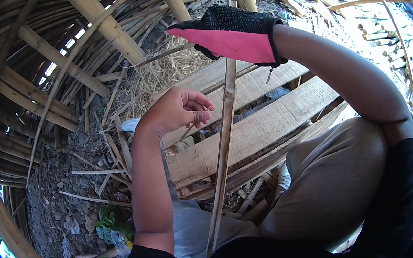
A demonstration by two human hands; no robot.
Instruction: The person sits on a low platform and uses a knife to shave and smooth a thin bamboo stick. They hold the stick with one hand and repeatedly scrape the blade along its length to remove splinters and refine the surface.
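The split bamboo strip [225,132] slants between the person's two hands, its long axis running from beyond the right glove [242,42] at the top down toward the lap, leaning leftward at its lower end. The right hand [228,36] is the nearer: the strip passes beneath it, though whether they touch cannot be told. The left hand [186,110] is bare and sits just left of the strip, apart from it; from that grip the strip lies to the right.

The left grip is narrow, fingers curled and thumb drawn close; whether it pinches a sliver cannot be told. The right grip is hidden by the glove; one thin dark blade [164,55] juts leftward from under it, and how firmly it is held does not show.

Counted: one strip, one blade, one glove, and one slatted desk [268,126] under the strip, showing at least three broad planks. The bamboo poles [106,28] behind are too many to count surely.
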